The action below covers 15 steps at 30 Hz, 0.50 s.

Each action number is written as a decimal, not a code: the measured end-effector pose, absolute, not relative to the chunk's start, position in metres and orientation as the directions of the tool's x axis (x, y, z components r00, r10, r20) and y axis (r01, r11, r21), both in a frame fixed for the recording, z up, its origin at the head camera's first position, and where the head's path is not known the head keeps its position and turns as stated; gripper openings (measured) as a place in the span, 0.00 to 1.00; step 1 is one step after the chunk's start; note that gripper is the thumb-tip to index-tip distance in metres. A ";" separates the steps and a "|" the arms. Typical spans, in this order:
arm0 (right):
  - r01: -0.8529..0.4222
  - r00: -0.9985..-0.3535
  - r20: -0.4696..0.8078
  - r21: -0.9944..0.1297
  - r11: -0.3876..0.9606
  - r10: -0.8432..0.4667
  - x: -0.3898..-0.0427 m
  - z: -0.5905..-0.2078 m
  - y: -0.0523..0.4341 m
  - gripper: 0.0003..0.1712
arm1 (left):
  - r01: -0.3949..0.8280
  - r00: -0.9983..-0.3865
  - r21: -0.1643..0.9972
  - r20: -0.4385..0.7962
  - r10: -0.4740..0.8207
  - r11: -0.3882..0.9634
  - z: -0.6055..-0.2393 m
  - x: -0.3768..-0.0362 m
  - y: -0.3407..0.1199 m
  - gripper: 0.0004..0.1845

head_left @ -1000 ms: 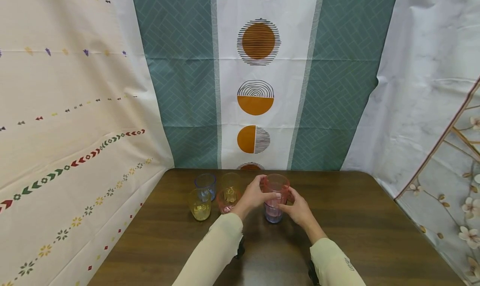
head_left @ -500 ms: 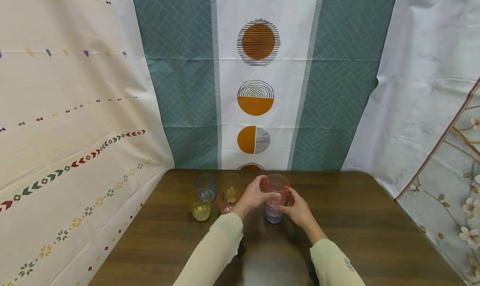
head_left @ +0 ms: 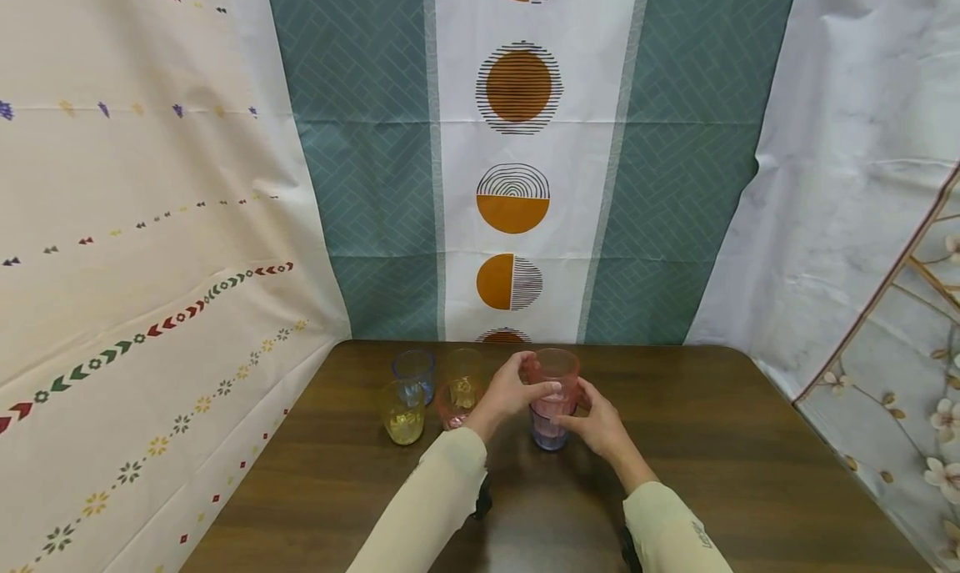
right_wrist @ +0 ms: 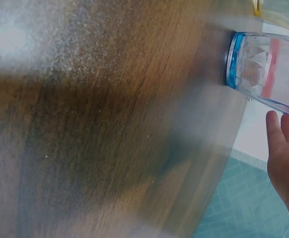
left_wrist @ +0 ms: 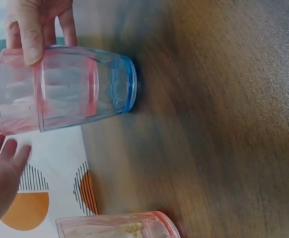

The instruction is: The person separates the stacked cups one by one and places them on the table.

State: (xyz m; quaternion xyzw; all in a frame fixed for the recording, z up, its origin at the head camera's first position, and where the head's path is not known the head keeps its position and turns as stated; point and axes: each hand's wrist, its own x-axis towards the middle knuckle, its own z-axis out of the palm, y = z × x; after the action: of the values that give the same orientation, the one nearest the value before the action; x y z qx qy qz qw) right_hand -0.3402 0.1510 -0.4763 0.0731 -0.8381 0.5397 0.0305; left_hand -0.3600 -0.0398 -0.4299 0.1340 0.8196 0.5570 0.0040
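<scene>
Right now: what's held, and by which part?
Pink cup, nested in the blue cup: left hand grips its side; right hand its lower side, near the blue cup's rim.

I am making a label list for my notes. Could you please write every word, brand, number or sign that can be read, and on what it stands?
Nothing can be read with certainty.
Right sleeve: small dark lettering, too small and blurred to quote.
Pink cup and blue cup: no lettering visible.
Middle backdrop cloth: circle patterns only, no words.
</scene>
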 end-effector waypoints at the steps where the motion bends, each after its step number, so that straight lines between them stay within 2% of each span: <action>1: -0.158 -0.987 0.132 -0.899 0.409 -0.092 -0.341 -0.477 0.151 0.50 | 0.221 -0.964 0.912 0.150 0.222 0.346 -0.430 -0.360 -0.040 0.40; 15: -0.180 -0.983 0.150 -0.900 0.397 -0.104 -0.343 -0.479 0.153 0.49 | 0.264 -0.951 0.936 0.212 0.226 0.233 -0.399 -0.360 -0.048 0.40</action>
State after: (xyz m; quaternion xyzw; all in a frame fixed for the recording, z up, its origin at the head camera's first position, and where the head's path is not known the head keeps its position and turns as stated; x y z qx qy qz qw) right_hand -0.3429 0.1526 -0.4792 0.0851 -0.8350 0.5425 0.0347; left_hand -0.3601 -0.0480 -0.3993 0.1562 0.7850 0.5992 -0.0160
